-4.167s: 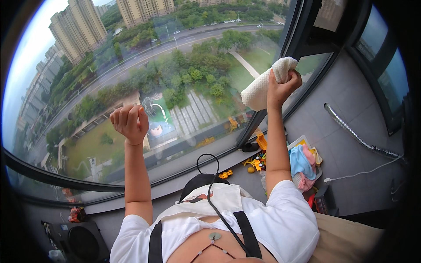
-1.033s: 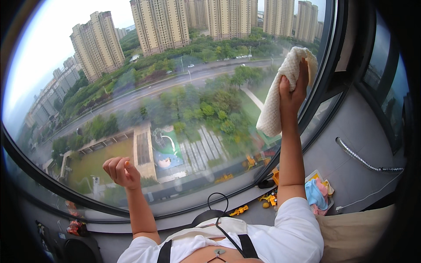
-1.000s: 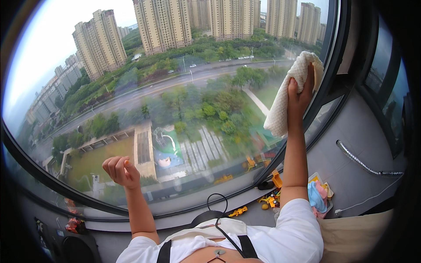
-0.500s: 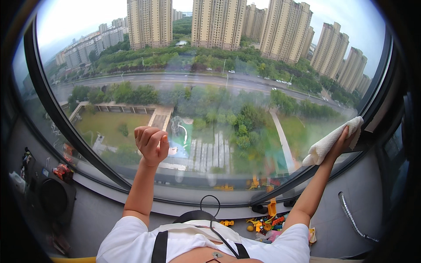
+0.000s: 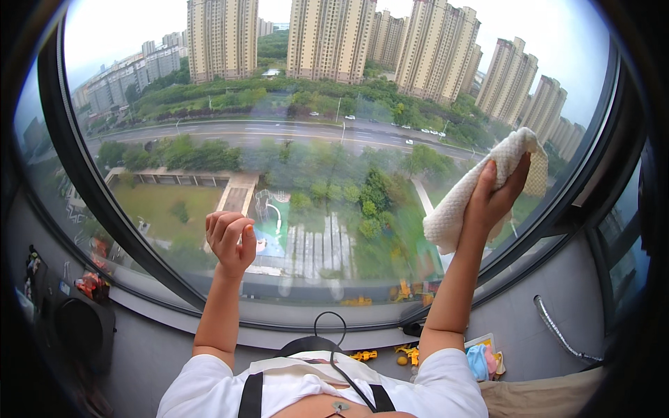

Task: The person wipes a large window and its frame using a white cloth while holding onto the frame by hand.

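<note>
A folded white textured cloth (image 5: 453, 209) is gripped in my right hand (image 5: 488, 202), held at the right part of the large window pane (image 5: 390, 272). It appears to lie against the glass, and its far corner hangs loose beyond my fingers. My left hand (image 5: 231, 242) is raised in front of the lower left of the pane, its fingers curled in with nothing in them. Whether its knuckles touch the glass I cannot tell. Hazy streaks show on the middle of the pane.
Dark frame bars (image 5: 132, 230) edge the pane, above a low sill. A black appliance (image 5: 80, 334) stands at the lower left. Yellow toys (image 5: 408, 353) and a small bin of soft items (image 5: 482, 359) sit below my right arm. A silvery hose (image 5: 554, 331) lies at the right.
My right hand has moved left and up across the pane with the cloth, away from the right frame bar. My left hand stays raised and curled, slightly lower.
</note>
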`<state>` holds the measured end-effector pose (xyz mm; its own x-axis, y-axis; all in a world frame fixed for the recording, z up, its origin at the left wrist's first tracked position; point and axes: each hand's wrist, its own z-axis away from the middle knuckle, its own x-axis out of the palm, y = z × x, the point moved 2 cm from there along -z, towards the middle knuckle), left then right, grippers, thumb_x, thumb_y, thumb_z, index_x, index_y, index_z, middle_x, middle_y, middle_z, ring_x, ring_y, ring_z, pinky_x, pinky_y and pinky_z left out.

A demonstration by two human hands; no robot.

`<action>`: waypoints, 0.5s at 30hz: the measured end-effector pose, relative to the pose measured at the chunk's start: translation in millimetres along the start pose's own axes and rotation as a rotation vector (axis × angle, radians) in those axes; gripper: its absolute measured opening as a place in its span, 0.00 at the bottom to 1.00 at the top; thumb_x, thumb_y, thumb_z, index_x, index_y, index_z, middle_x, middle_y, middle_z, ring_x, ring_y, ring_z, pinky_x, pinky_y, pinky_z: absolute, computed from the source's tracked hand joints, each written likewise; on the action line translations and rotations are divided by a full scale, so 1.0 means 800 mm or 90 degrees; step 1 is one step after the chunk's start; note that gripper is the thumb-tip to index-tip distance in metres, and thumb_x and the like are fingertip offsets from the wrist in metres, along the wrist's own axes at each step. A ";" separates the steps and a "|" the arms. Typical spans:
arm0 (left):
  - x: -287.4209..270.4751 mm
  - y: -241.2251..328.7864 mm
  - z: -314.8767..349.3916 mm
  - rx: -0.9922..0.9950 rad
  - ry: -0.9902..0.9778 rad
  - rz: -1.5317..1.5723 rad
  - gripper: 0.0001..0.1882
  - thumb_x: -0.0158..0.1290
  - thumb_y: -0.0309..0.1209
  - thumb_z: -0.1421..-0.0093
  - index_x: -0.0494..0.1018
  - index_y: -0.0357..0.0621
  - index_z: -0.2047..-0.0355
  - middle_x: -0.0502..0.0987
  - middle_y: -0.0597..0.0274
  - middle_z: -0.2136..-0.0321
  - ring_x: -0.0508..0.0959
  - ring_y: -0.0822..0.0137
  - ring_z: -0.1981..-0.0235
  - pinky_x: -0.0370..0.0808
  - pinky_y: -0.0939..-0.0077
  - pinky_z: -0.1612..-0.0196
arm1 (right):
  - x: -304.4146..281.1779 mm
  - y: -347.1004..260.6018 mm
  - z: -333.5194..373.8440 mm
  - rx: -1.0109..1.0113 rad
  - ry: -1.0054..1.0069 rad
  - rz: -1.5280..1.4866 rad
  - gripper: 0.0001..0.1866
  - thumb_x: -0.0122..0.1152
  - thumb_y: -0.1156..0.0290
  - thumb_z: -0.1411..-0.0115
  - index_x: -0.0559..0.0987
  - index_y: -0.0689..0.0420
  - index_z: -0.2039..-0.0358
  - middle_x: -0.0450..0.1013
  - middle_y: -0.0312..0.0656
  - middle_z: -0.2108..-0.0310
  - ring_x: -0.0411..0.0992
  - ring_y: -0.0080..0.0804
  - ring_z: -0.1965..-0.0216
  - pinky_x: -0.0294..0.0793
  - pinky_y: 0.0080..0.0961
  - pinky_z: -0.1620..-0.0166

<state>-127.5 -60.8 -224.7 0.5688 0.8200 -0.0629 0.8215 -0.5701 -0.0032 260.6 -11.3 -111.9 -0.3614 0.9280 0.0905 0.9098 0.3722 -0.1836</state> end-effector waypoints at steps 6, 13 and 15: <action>-0.021 -0.032 0.018 -0.042 -0.002 0.025 0.06 0.47 0.27 0.40 0.69 0.41 0.74 0.71 0.60 0.77 0.70 0.61 0.74 0.65 0.69 0.67 | 0.033 -0.114 0.013 -0.119 -0.018 0.029 0.33 0.48 0.53 0.42 0.62 0.59 0.40 0.56 0.56 0.39 0.52 0.59 0.37 0.52 0.57 0.40; -0.042 -0.051 0.026 -0.061 0.005 0.043 0.06 0.47 0.27 0.41 0.69 0.41 0.75 0.71 0.61 0.77 0.70 0.61 0.74 0.64 0.69 0.66 | 0.062 -0.227 0.053 -0.165 -0.107 -0.010 0.33 0.46 0.49 0.43 0.63 0.48 0.39 0.55 0.53 0.37 0.54 0.57 0.37 0.50 0.62 0.42; -0.040 -0.049 0.027 -0.075 0.009 0.060 0.05 0.47 0.26 0.41 0.69 0.41 0.75 0.71 0.60 0.77 0.70 0.61 0.74 0.64 0.69 0.66 | 0.062 -0.256 0.071 -0.183 -0.157 -0.059 0.33 0.52 0.51 0.47 0.65 0.45 0.40 0.56 0.52 0.37 0.57 0.55 0.38 0.54 0.60 0.45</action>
<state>-178.9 -65.6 -244.2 0.6432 0.7645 -0.0438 0.7631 -0.6351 0.1197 45.0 -40.4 -125.1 -0.4509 0.8798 -0.1505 0.8785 0.4673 0.0993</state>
